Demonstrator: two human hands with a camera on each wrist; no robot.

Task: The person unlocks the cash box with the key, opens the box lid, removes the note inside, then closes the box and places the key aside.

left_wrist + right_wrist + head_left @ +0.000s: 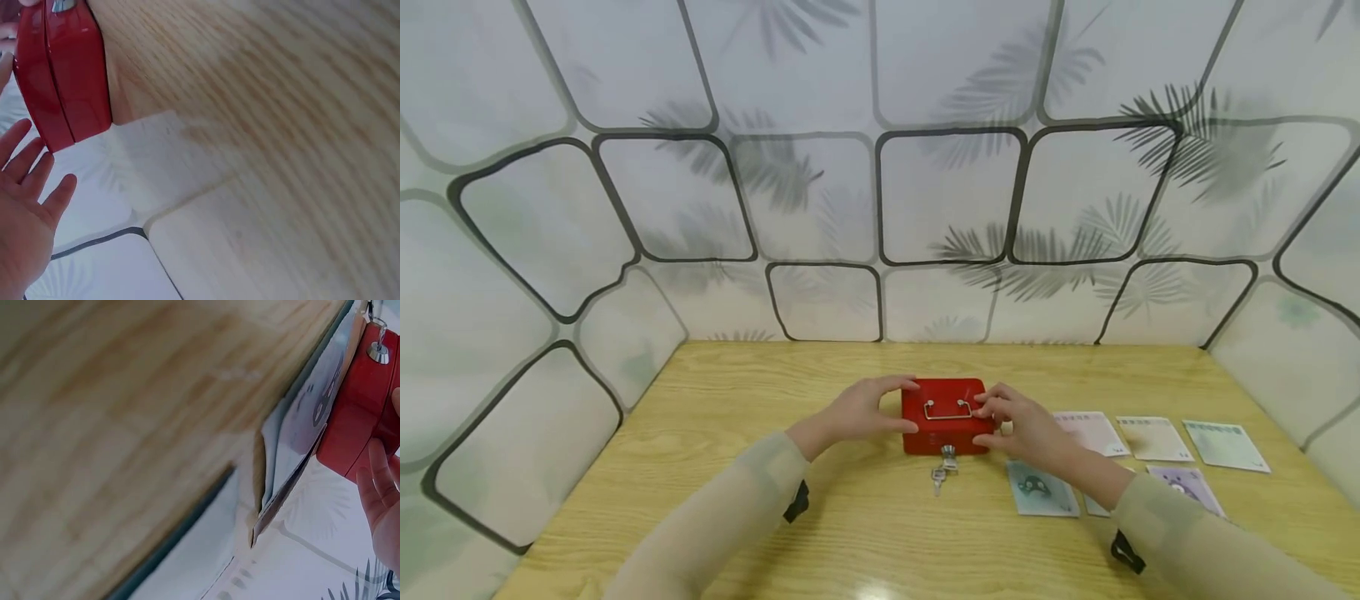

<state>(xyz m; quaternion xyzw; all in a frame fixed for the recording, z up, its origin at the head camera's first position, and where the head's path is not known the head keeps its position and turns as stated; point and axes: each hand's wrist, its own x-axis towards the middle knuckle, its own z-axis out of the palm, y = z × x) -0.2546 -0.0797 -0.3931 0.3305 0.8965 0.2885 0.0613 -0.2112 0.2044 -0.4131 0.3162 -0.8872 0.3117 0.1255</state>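
Observation:
A red metal cash box with a wire handle on its lid sits on the table. Its lock faces me, with keys hanging down in front. My left hand is at the left side, thumb towards the front corner and fingers towards the back; in the left wrist view its fingers are spread right by the box. My right hand touches the right side, fingertips beside the handle and thumb near the front corner. The right wrist view shows those fingers extended along the lid seam.
Small printed paper cards lie in two rows on the right: a pink one, a beige one and a green one behind, a blue one and a purple one nearer. Patterned fabric surrounds the wooden table.

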